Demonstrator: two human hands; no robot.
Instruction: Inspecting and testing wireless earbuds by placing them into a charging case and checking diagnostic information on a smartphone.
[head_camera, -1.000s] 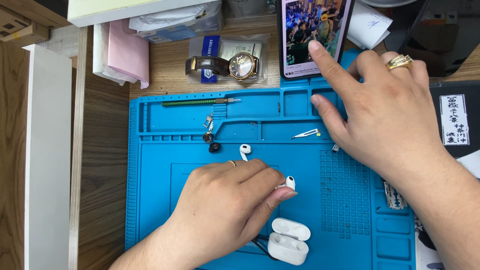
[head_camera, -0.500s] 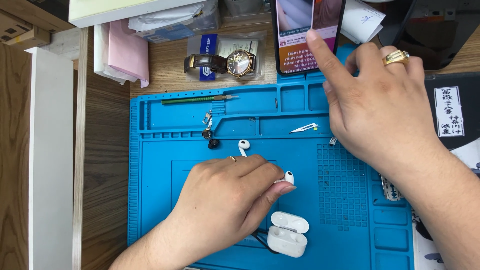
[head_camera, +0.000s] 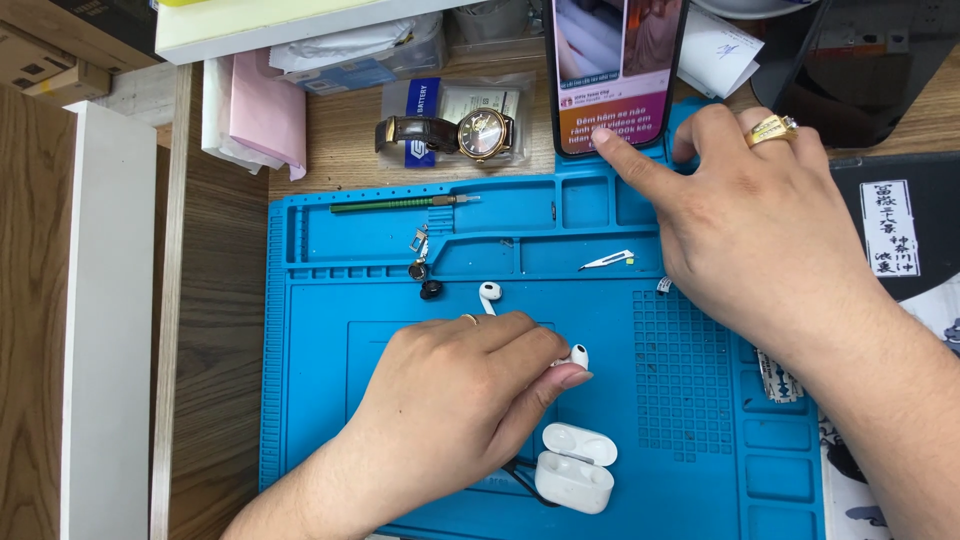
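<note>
My left hand (head_camera: 455, 395) rests on the blue work mat (head_camera: 320, 330) and pinches a white earbud (head_camera: 578, 355) between thumb and fingers. A second white earbud (head_camera: 489, 294) lies just beyond its knuckles. An open white earbud case (head_camera: 574, 467) sits below the thumb. My right hand (head_camera: 745, 225), wearing a gold ring, stretches its index finger onto the lower screen of a smartphone (head_camera: 615, 70) propped at the mat's far edge. The hand holds nothing.
A wristwatch (head_camera: 455, 135) lies on plastic bags behind the mat. A green-handled tool (head_camera: 400, 204), small dark parts (head_camera: 425, 280) and a scalpel blade (head_camera: 605, 260) lie in the mat's trays. Pink paper (head_camera: 265, 115) is at the back left, a dark pad (head_camera: 900, 225) on the right.
My right index finger slid down the phone screen and the picture on it changed. My left hand stayed put on the earbud.
</note>
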